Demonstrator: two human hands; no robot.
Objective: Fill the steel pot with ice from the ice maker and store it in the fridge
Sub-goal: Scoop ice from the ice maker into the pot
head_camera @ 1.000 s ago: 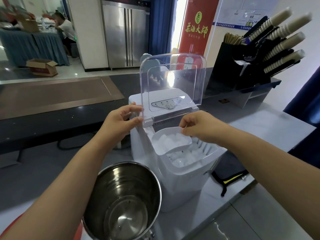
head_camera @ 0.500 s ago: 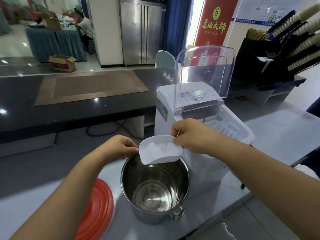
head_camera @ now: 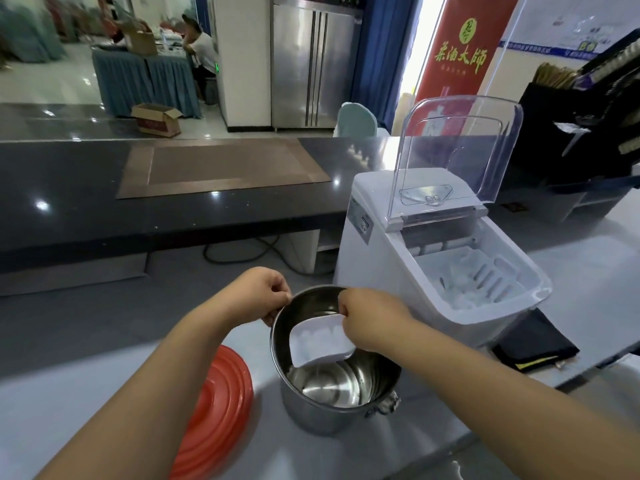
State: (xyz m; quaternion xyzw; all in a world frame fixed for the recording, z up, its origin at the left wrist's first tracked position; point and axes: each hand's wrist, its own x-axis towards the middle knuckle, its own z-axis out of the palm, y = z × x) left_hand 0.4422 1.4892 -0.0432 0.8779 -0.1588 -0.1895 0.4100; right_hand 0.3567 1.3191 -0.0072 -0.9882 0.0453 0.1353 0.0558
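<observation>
Counter (head_camera: 311,455), right fingers (head_camera: 346,306) pinch scoop (head_camera: 320,342) over pot (head_camera: 325,415)

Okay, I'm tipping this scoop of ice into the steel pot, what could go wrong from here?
The scoop is tilted inside the mouth of the steel pot, so ice might bounce out onto the counter. The left hand grips the rim beside it, so ice could strike it. The clear lid of the ice maker stands open; its contents may melt.
</observation>
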